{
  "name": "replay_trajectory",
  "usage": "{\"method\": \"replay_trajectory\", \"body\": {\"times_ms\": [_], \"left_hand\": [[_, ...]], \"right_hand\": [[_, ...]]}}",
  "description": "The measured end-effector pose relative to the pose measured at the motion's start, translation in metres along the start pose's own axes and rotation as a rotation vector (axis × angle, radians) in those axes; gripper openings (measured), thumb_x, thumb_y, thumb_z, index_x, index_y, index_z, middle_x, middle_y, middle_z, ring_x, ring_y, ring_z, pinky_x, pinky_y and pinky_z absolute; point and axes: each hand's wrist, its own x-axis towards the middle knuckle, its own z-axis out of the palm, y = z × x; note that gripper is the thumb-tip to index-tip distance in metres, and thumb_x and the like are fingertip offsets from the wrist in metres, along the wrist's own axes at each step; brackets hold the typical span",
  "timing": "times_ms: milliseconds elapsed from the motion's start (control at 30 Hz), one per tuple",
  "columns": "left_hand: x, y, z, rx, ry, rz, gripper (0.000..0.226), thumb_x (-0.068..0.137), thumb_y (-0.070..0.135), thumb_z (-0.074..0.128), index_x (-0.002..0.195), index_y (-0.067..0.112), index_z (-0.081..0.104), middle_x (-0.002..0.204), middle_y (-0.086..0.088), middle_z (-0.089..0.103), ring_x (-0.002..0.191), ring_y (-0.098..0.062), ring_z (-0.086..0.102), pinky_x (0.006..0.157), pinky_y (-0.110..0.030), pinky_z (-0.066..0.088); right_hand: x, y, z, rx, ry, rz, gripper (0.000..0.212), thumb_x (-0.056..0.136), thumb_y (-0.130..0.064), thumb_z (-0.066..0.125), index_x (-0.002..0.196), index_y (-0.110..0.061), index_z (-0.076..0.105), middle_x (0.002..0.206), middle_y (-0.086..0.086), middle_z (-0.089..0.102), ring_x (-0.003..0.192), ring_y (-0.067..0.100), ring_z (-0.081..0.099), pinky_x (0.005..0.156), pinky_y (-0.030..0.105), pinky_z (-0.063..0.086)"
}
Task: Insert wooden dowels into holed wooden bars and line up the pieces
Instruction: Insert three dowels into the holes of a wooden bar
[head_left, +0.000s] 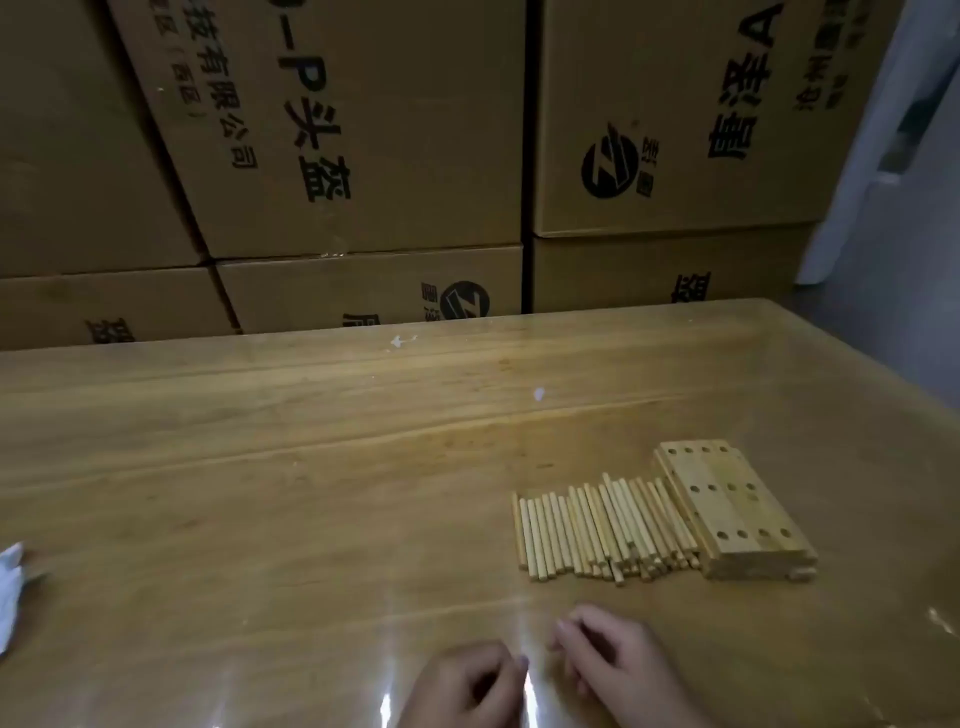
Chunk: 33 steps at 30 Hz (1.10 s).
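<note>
Head view: left hand (467, 683) and right hand (615, 662) at near edge of table (260, 493), wrists cut off by the frame. Left fingers curled inward, palm hidden; cannot tell if anything is held. Right fingers loosely bent, slightly apart, nothing visible in them. Dowels (597, 530) lie in a row beyond the hands, touching stacked holed bars (737, 509) on their right; bar count unclear. White paper (10, 587) cropped at left.

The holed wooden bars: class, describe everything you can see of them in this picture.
The holed wooden bars look like pale, unfinished wood, packed side by side into one flat block, apparently layered. Three rows of round holes cross the top: far end, middle, near end. All holes appear empty. The block lies on the table, its left side against the dowels. Nothing else touches it.
</note>
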Motion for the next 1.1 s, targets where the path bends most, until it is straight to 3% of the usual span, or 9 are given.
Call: {"method": "replay_trajectory", "body": {"times_ms": [67, 200, 300, 400, 500, 567, 700, 833, 1100], "left_hand": [[0.02, 0.003, 0.0, -0.063, 0.0, 0.024, 0.037, 0.09, 0.027, 0.059, 0.053, 0.027, 0.055, 0.049, 0.007, 0.053, 0.053, 0.002, 0.046, 0.055, -0.021, 0.038], [0.064, 0.01, 0.0, -0.124, 0.113, 0.053, 0.031, 0.085, 0.034, 0.052, 0.054, 0.03, 0.053, 0.05, 0.007, 0.053, 0.053, -0.003, 0.047, 0.057, -0.027, 0.039], [0.087, 0.011, -0.001, -0.18, 0.17, 0.133, 0.035, 0.08, 0.046, 0.05, 0.054, 0.023, 0.052, 0.051, 0.006, 0.051, 0.053, -0.006, 0.047, 0.055, -0.029, 0.039], [0.096, 0.009, 0.004, -0.247, 0.225, 0.169, 0.033, 0.08, 0.045, 0.049, 0.052, 0.028, 0.052, 0.049, 0.007, 0.052, 0.051, -0.004, 0.048, 0.053, -0.025, 0.039], [0.097, 0.004, 0.006, -0.351, 0.265, 0.148, 0.034, 0.078, 0.047, 0.051, 0.05, 0.028, 0.051, 0.042, 0.009, 0.049, 0.044, -0.001, 0.045, 0.049, -0.017, 0.036], [0.099, 0.002, 0.005, -0.417, 0.285, 0.116, 0.04, 0.077, 0.049, 0.052, 0.047, 0.024, 0.048, 0.04, 0.007, 0.044, 0.043, -0.004, 0.042, 0.047, -0.019, 0.035], [0.103, 0.0, 0.007, -0.425, 0.215, 0.122, 0.043, 0.082, 0.042, 0.054, 0.044, 0.024, 0.046, 0.04, 0.006, 0.044, 0.043, -0.004, 0.042, 0.049, -0.019, 0.036], [0.1, -0.001, 0.01, -0.412, 0.125, 0.148, 0.041, 0.086, 0.041, 0.052, 0.049, 0.022, 0.051, 0.041, 0.001, 0.054, 0.044, -0.006, 0.05, 0.052, -0.016, 0.039], [0.101, 0.003, 0.011, -0.406, 0.142, 0.158, 0.041, 0.089, 0.034, 0.053, 0.049, 0.024, 0.048, 0.038, 0.004, 0.052, 0.041, -0.003, 0.048, 0.05, -0.013, 0.038]], "right_hand": [[0.017, -0.005, 0.008, -0.056, 0.006, -0.063, 0.018, 0.086, -0.035, 0.053, 0.068, -0.032, 0.058, 0.056, -0.01, 0.054, 0.053, 0.002, 0.05, 0.056, 0.025, 0.042], [0.052, -0.005, 0.014, -0.024, 0.108, -0.14, 0.027, 0.094, -0.018, 0.05, 0.067, -0.021, 0.049, 0.049, 0.001, 0.048, 0.042, 0.009, 0.048, 0.048, 0.031, 0.041], [0.071, -0.006, 0.007, 0.022, 0.184, -0.195, 0.022, 0.094, -0.027, 0.046, 0.074, -0.022, 0.05, 0.052, 0.001, 0.051, 0.042, 0.01, 0.049, 0.045, 0.029, 0.041], [0.074, -0.004, 0.01, 0.079, 0.213, -0.234, 0.023, 0.093, -0.04, 0.042, 0.078, -0.027, 0.053, 0.054, -0.001, 0.053, 0.042, 0.009, 0.049, 0.045, 0.022, 0.04], [0.066, 0.001, 0.021, 0.171, 0.132, -0.257, 0.017, 0.093, -0.045, 0.04, 0.092, -0.034, 0.053, 0.053, -0.008, 0.053, 0.041, 0.002, 0.046, 0.044, 0.015, 0.037], [0.064, 0.003, 0.025, 0.189, 0.065, -0.281, 0.019, 0.094, -0.045, 0.039, 0.098, -0.033, 0.053, 0.053, -0.009, 0.052, 0.041, -0.001, 0.046, 0.047, 0.011, 0.036], [0.068, 0.003, 0.017, 0.417, 0.024, -0.168, 0.022, 0.092, -0.043, 0.041, 0.084, -0.027, 0.053, 0.051, 0.007, 0.052, 0.035, 0.005, 0.042, 0.041, 0.011, 0.034], [0.067, 0.004, 0.014, 0.483, -0.02, -0.082, 0.026, 0.089, -0.043, 0.043, 0.07, -0.026, 0.05, 0.048, 0.005, 0.051, 0.032, 0.007, 0.041, 0.036, 0.012, 0.032], [0.067, 0.003, 0.011, 0.503, -0.073, -0.057, 0.025, 0.088, -0.042, 0.044, 0.069, -0.028, 0.051, 0.048, 0.001, 0.052, 0.033, 0.008, 0.042, 0.037, 0.013, 0.032]]}}
